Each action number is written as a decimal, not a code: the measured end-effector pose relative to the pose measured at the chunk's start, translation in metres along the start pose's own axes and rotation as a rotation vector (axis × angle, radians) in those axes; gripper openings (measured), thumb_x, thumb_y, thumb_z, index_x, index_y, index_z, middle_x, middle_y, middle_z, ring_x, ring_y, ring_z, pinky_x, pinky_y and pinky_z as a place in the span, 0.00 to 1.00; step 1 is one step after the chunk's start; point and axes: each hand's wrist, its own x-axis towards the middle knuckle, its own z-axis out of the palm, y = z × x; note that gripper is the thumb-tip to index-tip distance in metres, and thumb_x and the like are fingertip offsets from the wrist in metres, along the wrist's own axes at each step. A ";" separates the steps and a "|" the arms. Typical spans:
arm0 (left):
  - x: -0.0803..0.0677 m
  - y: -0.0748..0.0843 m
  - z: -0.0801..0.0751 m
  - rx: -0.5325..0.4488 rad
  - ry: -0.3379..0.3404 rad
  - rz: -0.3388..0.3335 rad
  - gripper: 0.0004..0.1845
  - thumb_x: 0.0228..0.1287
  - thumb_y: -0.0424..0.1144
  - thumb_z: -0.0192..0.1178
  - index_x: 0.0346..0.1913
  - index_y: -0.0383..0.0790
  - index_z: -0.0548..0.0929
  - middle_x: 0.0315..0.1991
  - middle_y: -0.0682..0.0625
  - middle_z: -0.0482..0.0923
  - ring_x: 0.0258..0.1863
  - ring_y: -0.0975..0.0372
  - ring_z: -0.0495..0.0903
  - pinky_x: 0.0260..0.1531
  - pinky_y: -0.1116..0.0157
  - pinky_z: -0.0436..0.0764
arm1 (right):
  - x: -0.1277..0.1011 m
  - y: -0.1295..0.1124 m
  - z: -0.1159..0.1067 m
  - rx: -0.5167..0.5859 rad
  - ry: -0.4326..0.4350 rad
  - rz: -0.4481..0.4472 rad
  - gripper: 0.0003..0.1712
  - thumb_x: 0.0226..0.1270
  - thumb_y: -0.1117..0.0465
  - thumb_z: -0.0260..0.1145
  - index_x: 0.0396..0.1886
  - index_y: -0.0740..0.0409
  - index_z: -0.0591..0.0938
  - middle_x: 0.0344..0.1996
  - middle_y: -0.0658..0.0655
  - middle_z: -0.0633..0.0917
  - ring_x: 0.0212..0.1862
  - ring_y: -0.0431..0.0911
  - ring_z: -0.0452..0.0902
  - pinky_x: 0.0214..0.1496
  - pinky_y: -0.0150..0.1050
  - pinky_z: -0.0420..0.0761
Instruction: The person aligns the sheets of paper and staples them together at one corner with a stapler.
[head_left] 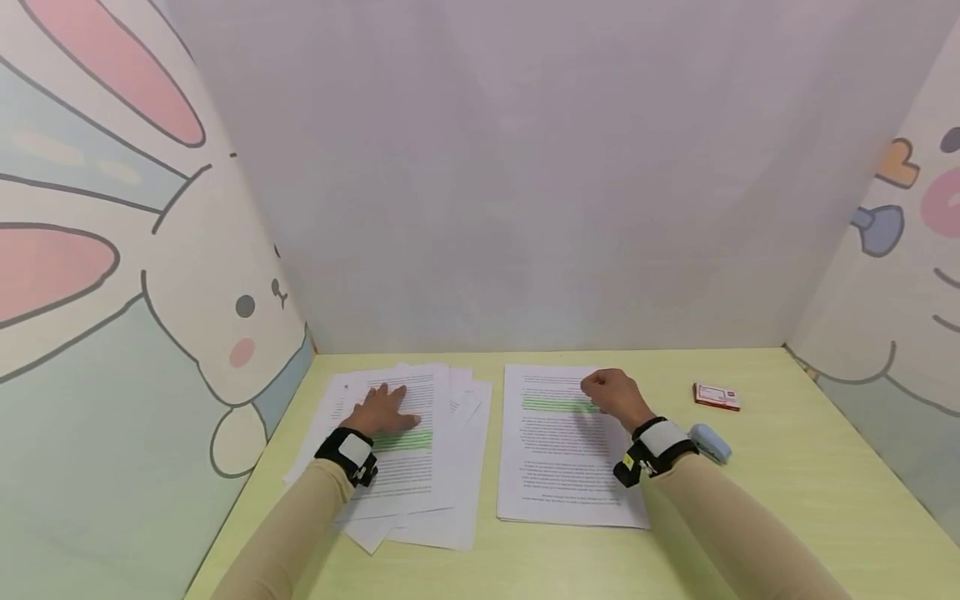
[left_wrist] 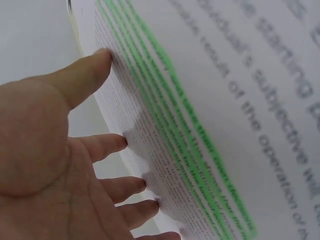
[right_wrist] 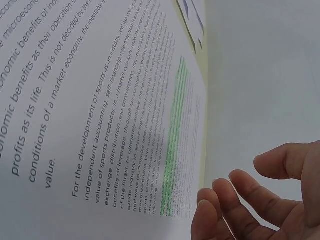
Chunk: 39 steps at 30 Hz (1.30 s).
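Note:
My left hand (head_left: 380, 411) lies with its fingers spread on the top sheet of a loose, fanned pile of printed papers (head_left: 408, 483). In the left wrist view its fingertips (left_wrist: 102, 56) touch the page near a green-highlighted passage (left_wrist: 175, 115). Over the upper right part of a neater stack of printed sheets (head_left: 558, 479) is my right hand (head_left: 617, 396). Its fingers (right_wrist: 250, 192) are loosely bent in the right wrist view, the thumb is apart from them, and nothing is held. Green highlighting (right_wrist: 175, 135) also marks this stack's top page.
Right of the stack, a small red-and-white box (head_left: 716, 397) lies on the pale yellow-green table (head_left: 810, 500). A small rounded blue object (head_left: 710, 443) sits beside my right wrist. A plain pale wall (head_left: 525, 208) stands behind, with cartoon-printed panels (head_left: 247, 350) at both sides.

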 end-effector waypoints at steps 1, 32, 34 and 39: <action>0.000 0.002 0.000 -0.003 -0.004 0.002 0.42 0.72 0.53 0.61 0.77 0.31 0.59 0.76 0.25 0.47 0.76 0.32 0.44 0.68 0.31 0.50 | 0.000 0.000 0.000 0.000 0.000 0.001 0.20 0.74 0.57 0.58 0.52 0.69 0.84 0.46 0.64 0.85 0.42 0.52 0.81 0.41 0.43 0.81; 0.014 0.032 0.005 0.018 0.037 0.006 0.43 0.70 0.53 0.64 0.78 0.35 0.60 0.77 0.30 0.49 0.77 0.36 0.46 0.70 0.34 0.52 | 0.003 -0.022 0.034 0.058 -0.077 -0.096 0.19 0.76 0.57 0.58 0.51 0.68 0.85 0.44 0.63 0.85 0.41 0.55 0.81 0.38 0.41 0.79; 0.018 0.027 0.004 0.020 0.060 0.009 0.42 0.71 0.53 0.63 0.78 0.34 0.60 0.76 0.30 0.53 0.76 0.36 0.49 0.69 0.35 0.56 | 0.004 -0.026 0.039 0.063 -0.086 -0.102 0.19 0.77 0.57 0.58 0.52 0.67 0.85 0.45 0.64 0.86 0.43 0.56 0.82 0.40 0.42 0.80; 0.024 0.007 -0.006 -0.011 0.184 -0.030 0.36 0.73 0.50 0.61 0.74 0.31 0.65 0.68 0.28 0.65 0.68 0.34 0.63 0.59 0.36 0.70 | 0.006 -0.038 0.048 0.095 -0.110 -0.135 0.18 0.77 0.58 0.57 0.53 0.66 0.84 0.47 0.63 0.85 0.45 0.55 0.83 0.43 0.44 0.82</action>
